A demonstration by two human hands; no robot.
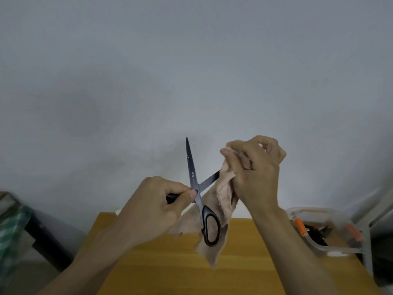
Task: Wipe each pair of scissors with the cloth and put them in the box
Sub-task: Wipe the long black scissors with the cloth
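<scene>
While the scissors stood open above the counter, the left hand gripped one black handle, its fingers curled round it and the thumb pressed just beside the pivot. One dark blade pointed up and slightly away from the counter against the pale wall; the other blade slanted toward the right hand and its tip disappeared into the cloth. The second handle, a black loop, hung free below the pivot, in front of the cloth and above the counter.

The right hand was closed on the cloth, its fingers bunched round the upper part of the pinkish fabric and wrapping it about the hidden blade tip. From that hand the cloth draped down behind the scissors, and its lower corner hung close to the yellow wooden counter; whether it touched the surface could not be told.

Beyond the right forearm, at the counter's far right edge, sat the box, a clear plastic container with orange clips. Dark objects lay inside it, too blurred to identify. Left of the counter stood a green checked fabric.
</scene>
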